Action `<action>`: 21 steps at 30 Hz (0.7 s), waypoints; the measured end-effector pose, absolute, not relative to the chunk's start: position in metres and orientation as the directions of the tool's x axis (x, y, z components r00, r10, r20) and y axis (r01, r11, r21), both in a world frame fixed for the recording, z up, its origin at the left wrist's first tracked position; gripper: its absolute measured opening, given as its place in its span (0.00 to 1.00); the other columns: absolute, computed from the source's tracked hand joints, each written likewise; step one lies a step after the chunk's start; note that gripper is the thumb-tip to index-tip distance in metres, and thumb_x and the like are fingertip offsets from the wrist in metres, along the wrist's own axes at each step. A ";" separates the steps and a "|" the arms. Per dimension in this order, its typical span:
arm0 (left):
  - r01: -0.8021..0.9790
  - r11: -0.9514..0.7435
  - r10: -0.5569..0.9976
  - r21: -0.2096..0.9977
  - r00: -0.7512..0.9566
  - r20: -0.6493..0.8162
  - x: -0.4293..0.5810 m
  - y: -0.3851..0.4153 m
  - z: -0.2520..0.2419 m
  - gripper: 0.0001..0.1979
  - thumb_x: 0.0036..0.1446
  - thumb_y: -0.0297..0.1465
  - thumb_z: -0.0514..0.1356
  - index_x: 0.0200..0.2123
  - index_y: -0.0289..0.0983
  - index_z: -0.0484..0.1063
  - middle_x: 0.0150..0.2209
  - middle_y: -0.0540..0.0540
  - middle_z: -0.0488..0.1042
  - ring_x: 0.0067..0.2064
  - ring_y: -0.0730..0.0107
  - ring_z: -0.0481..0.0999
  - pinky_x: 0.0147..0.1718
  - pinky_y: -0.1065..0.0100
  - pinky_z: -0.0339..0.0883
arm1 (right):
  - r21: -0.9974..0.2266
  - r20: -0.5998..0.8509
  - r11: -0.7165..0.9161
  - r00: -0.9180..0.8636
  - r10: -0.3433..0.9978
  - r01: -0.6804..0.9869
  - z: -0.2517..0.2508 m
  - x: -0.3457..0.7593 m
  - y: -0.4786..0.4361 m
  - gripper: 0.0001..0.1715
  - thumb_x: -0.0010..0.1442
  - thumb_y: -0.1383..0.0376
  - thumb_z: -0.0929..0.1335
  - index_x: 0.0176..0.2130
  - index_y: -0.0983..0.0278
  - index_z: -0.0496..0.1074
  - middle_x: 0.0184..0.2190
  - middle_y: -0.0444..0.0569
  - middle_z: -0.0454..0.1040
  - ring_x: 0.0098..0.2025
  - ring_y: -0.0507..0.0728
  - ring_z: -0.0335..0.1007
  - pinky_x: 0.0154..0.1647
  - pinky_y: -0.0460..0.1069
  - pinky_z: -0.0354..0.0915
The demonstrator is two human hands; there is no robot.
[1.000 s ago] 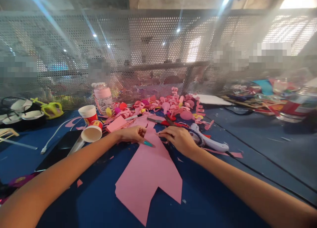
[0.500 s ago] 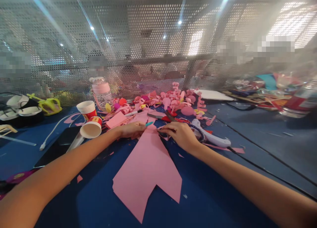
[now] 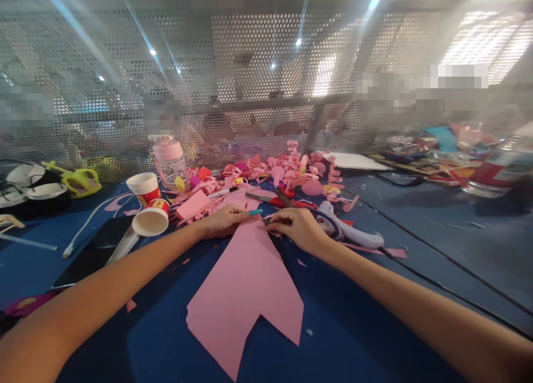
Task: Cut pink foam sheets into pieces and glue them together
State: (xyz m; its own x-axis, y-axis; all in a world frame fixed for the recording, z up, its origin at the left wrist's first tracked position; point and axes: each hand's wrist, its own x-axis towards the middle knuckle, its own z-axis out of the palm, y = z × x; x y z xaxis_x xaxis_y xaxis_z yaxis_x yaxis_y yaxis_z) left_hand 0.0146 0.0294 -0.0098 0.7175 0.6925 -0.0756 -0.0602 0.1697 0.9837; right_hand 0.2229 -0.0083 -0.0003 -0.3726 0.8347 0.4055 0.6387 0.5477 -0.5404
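Observation:
A large sheet of pink paper (image 3: 250,283), cut with a notch at its near end, lies on the blue table and narrows towards my hands. My left hand (image 3: 225,221) pinches its narrow far end at the left. A small teal piece (image 3: 255,212) shows at that hand's fingertips; I cannot tell what it is. Opposite, my right hand (image 3: 297,227) is closed at the paper's right edge. Something small and dark (image 3: 265,222) pokes out at its fingertips, mostly hidden by the fingers. Just beyond lie scissors (image 3: 262,197) with dark blades and red on the handle.
Pink paper cutouts (image 3: 291,172) are heaped at the back. A white glue gun (image 3: 358,233) with a black cord lies right. Left are paper cups (image 3: 150,222), a clear bottle (image 3: 170,164), a black phone (image 3: 94,252) and a white cable (image 3: 85,227). A perforated screen (image 3: 266,55) stands behind.
The view has shifted slightly, so most things sit a little lower and further left. Both hands stay at the paper's narrow end, and the teal piece shows slightly further right.

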 end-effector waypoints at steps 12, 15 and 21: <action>0.208 0.291 0.469 0.934 0.820 -0.329 0.001 0.046 0.000 0.23 0.49 0.48 0.57 0.30 0.30 0.73 0.28 0.40 0.77 0.28 0.67 0.74 0.29 0.68 0.66 | -0.505 0.384 0.535 -0.379 0.842 0.677 0.004 0.222 -0.014 0.07 0.52 0.64 0.68 0.26 0.62 0.77 0.23 0.43 0.75 0.24 0.51 0.68 0.25 0.44 0.58; 0.228 0.211 0.543 0.951 0.781 -0.308 0.006 0.040 0.004 0.18 0.46 0.43 0.62 0.25 0.31 0.73 0.23 0.45 0.74 0.24 0.73 0.71 0.27 0.70 0.66 | -0.432 0.412 0.535 -0.369 0.833 0.726 0.007 0.220 -0.017 0.07 0.51 0.66 0.69 0.23 0.62 0.76 0.21 0.43 0.74 0.25 0.50 0.67 0.25 0.43 0.56; 0.346 -0.091 0.619 0.934 0.754 -0.219 0.008 0.029 0.023 0.17 0.46 0.42 0.62 0.29 0.33 0.76 0.23 0.50 0.69 0.24 0.79 0.65 0.23 0.77 0.62 | -0.365 0.487 0.552 -0.352 0.799 0.750 0.006 0.220 -0.018 0.08 0.52 0.66 0.69 0.22 0.64 0.73 0.23 0.44 0.73 0.25 0.50 0.67 0.26 0.44 0.56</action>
